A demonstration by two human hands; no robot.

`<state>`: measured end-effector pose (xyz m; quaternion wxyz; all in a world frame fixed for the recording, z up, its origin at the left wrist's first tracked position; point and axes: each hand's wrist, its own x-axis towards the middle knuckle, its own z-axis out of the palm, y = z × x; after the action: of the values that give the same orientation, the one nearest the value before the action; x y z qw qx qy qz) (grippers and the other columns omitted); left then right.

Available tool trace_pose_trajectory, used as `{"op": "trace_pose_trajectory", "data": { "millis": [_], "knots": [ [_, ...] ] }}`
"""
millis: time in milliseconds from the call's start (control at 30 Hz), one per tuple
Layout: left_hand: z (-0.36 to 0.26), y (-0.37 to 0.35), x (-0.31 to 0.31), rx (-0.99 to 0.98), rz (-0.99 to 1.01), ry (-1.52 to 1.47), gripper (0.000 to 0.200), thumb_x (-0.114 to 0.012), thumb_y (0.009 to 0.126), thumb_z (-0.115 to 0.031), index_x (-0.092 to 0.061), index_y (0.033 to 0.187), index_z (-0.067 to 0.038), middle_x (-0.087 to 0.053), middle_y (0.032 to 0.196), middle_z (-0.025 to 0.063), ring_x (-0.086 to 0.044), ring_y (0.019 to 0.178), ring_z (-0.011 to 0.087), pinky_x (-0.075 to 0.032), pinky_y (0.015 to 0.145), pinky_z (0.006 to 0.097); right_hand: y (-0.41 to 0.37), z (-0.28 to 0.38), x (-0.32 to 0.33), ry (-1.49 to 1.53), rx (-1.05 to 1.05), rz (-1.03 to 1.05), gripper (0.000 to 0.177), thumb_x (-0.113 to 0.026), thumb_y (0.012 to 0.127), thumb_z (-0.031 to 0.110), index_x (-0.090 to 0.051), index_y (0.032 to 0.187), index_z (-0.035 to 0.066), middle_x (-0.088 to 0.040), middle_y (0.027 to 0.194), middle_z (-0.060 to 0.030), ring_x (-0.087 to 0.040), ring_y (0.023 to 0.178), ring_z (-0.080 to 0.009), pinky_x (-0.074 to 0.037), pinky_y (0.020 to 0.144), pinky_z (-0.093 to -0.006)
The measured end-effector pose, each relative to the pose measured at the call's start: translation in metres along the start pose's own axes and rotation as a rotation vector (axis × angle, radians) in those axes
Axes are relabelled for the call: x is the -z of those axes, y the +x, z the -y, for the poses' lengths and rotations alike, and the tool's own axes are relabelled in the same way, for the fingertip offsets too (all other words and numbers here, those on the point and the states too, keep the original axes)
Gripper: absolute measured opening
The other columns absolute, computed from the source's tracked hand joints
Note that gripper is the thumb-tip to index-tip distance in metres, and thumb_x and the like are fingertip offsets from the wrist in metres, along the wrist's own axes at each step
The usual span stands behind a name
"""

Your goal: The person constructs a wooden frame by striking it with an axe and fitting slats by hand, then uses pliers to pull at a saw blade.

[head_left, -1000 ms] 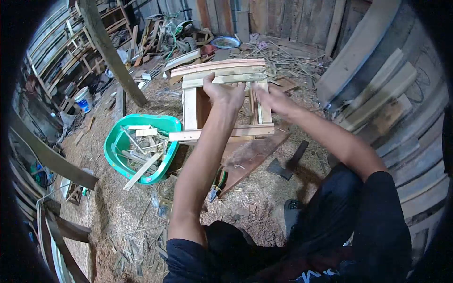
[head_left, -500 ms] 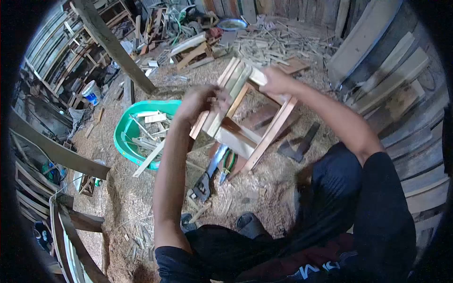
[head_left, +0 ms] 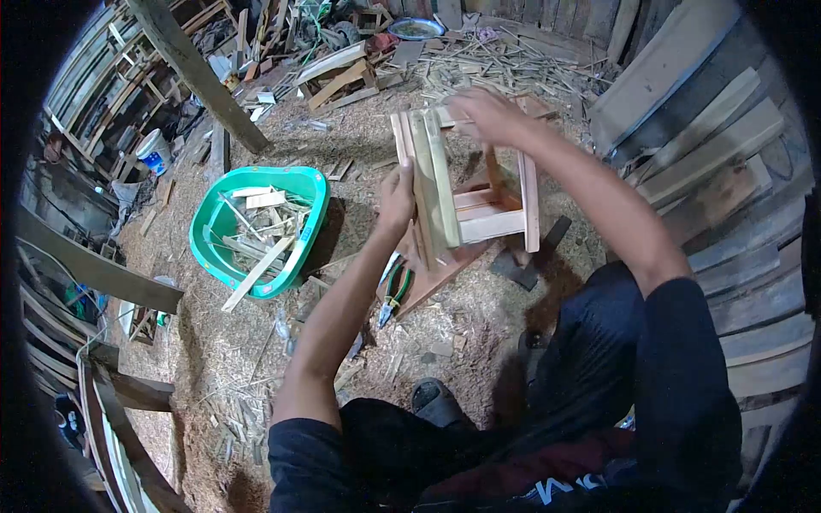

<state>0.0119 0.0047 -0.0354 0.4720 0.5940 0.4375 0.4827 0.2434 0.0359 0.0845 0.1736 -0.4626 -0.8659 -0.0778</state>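
A small wooden stool [head_left: 440, 184], with pale slats on one side and a frame of legs and rails, is tilted on its side in front of me. My left hand [head_left: 397, 198] is closed on the outer edge of its slatted side. At the far end my right hand [head_left: 486, 116] grips the top rail, its fingertips partly hidden. Under the stool lies a reddish-brown board [head_left: 432, 286]. Green-handled pliers [head_left: 392, 297] rest by the board's left edge. To the right is a hatchet-like tool [head_left: 516, 269] with a dark handle, partly behind the stool.
A green plastic tub [head_left: 316, 224] full of wood offcuts stands to the left. A wooden post [head_left: 201, 77] rises behind it. Scrap sticks [head_left: 513, 68] are heaped at the back, and planks [head_left: 718, 179] lean on the right. Sawdust covers the floor.
Both hands have turned the stool and shifted it right, so its slats now run nearly upright in view. The saw seen beside the pliers is now mostly hidden.
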Motion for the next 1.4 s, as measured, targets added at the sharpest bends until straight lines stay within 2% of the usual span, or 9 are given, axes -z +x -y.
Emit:
{"op": "trace_pose_trajectory", "data": {
  "millis": [133, 267, 300, 400, 500, 933, 1133, 1267, 1400],
  "knots": [
    [-0.006, 0.002, -0.023, 0.029, -0.009, -0.138, 0.053, -0.039, 0.104, -0.046, -0.063, 0.11, 0.002, -0.065, 0.092, 0.0057, -0.058, 0.081, 0.0129, -0.048, 0.073, 0.0291, -0.043, -0.003, -0.01, 0.011, -0.122, -0.62, 0.064, -0.071, 0.08, 0.022, -0.044, 0.134, 0.0, -0.047, 0.133, -0.0221, -0.046, 0.125, -0.0372, -0.035, 0.108, -0.0446],
    [0.008, 0.028, -0.019, -0.038, -0.022, -0.184, 0.051, -0.041, 0.104, -0.045, -0.061, 0.117, 0.0, -0.065, 0.101, 0.0071, -0.058, 0.085, 0.0125, -0.049, 0.076, 0.0309, -0.058, -0.047, -0.04, 0.122, -0.483, -0.745, 0.066, -0.069, 0.085, 0.031, -0.038, 0.132, -0.003, -0.045, 0.131, -0.027, -0.047, 0.123, -0.0376, -0.037, 0.103, -0.0484],
    [0.02, 0.04, -0.015, 0.013, 0.019, -0.247, 0.053, -0.038, 0.104, -0.045, -0.058, 0.123, 0.0, -0.066, 0.108, 0.0115, -0.062, 0.092, 0.0175, -0.05, 0.085, 0.0337, -0.063, -0.07, -0.066, 0.259, -0.649, -0.642, 0.067, -0.061, 0.092, 0.05, -0.041, 0.128, -0.003, -0.055, 0.12, -0.0276, -0.057, 0.111, -0.0363, -0.045, 0.094, -0.0488],
    [-0.008, 0.04, -0.019, 0.335, 0.152, -0.682, 0.056, -0.034, 0.104, -0.046, -0.054, 0.128, 0.001, -0.065, 0.113, 0.0149, -0.065, 0.1, 0.0227, -0.05, 0.094, 0.0363, -0.083, -0.067, -0.087, 1.342, -0.984, -0.029, 0.069, -0.044, 0.096, 0.061, -0.046, 0.123, -0.002, -0.064, 0.097, -0.0236, -0.069, 0.079, -0.0304, -0.056, 0.066, -0.0379],
    [0.0, 0.048, -0.019, 0.307, 0.31, -0.831, 0.07, -0.029, 0.101, -0.057, -0.048, 0.133, 0.002, -0.063, 0.117, 0.0204, -0.064, 0.106, 0.0299, -0.051, 0.097, 0.042, -0.084, -0.04, -0.083, 1.313, -1.0, -0.192, 0.064, -0.035, 0.097, 0.065, -0.049, 0.105, 0.002, -0.067, 0.08, -0.017, -0.066, 0.056, -0.0233, -0.053, 0.048, -0.0297],
    [0.007, 0.063, -0.023, 0.303, 0.302, -0.665, 0.1, -0.015, 0.087, -0.08, -0.047, 0.132, 0.003, -0.065, 0.11, 0.0199, -0.068, 0.095, 0.0281, -0.058, 0.086, 0.0389, -0.078, -0.044, -0.086, 1.237, -0.965, -0.183, 0.063, -0.04, 0.095, 0.066, -0.045, 0.1, 0.003, -0.068, 0.082, -0.0191, -0.069, 0.06, -0.024, -0.055, 0.048, -0.0314],
    [0.005, 0.064, -0.022, 0.304, 0.335, -0.653, 0.101, -0.012, 0.087, -0.08, -0.046, 0.133, 0.003, -0.064, 0.111, 0.0187, -0.068, 0.097, 0.0267, -0.058, 0.087, 0.0392, -0.074, -0.046, -0.089, 1.228, -1.018, -0.174, 0.067, -0.035, 0.098, 0.062, -0.043, 0.122, 0.0, -0.068, 0.084, -0.0221, -0.069, 0.057, -0.0256, -0.054, 0.044, -0.0312],
    [0.003, 0.061, -0.023, 0.252, 0.31, -0.611, 0.099, -0.009, 0.089, -0.078, -0.045, 0.136, 0.001, -0.063, 0.115, 0.0194, -0.067, 0.101, 0.0286, -0.057, 0.09, 0.0424, -0.075, -0.048, -0.091, 1.345, -1.034, -0.231, 0.074, -0.026, 0.098, 0.064, -0.047, 0.118, -0.004, -0.068, 0.08, -0.0219, -0.069, 0.057, -0.0276, -0.055, 0.044, -0.0323],
    [0.016, 0.053, -0.016, 0.301, 0.074, -0.501, 0.072, -0.018, 0.102, -0.058, -0.039, 0.142, -0.002, -0.059, 0.124, 0.0174, -0.06, 0.114, 0.0262, -0.049, 0.1, 0.0381, -0.074, -0.047, -0.089, 1.311, -1.079, -0.243, 0.074, -0.022, 0.099, 0.063, -0.051, 0.105, -0.005, -0.064, 0.071, -0.0169, -0.066, 0.054, -0.0264, -0.053, 0.043, -0.0323]
  ]
}}
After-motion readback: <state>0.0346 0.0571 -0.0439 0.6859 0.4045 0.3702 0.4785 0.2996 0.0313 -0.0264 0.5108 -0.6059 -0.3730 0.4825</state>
